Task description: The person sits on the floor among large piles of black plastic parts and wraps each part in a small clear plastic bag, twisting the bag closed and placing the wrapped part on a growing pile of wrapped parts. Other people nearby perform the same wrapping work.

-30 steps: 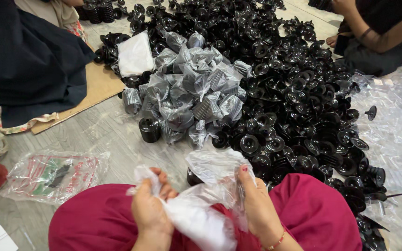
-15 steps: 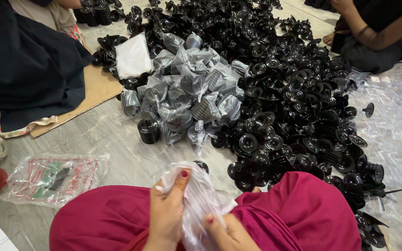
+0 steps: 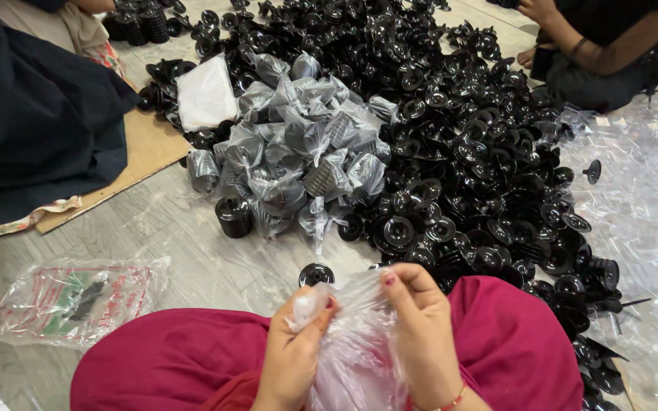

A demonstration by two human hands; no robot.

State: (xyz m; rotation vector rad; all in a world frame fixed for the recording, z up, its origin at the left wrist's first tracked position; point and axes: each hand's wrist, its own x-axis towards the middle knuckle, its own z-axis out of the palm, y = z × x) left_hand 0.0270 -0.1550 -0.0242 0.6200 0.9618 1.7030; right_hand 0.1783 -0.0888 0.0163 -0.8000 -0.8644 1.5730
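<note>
Since the earlier frame our two hands have come closer together and lifted the clear plastic bag (image 3: 356, 342) higher over our red lap. Our left hand (image 3: 295, 350) pinches its gathered top, grip clenched on the film; our right hand (image 3: 420, 327) grasps the same bag at 3 o'clock from the left one. What is inside the bag we cannot tell. At 12 o'clock lies a heap of filled bags (image 3: 298, 156), each holding black parts, and at 1 o'clock a pile of loose black parts (image 3: 481, 175) on the floor (image 3: 154, 228).
</note>
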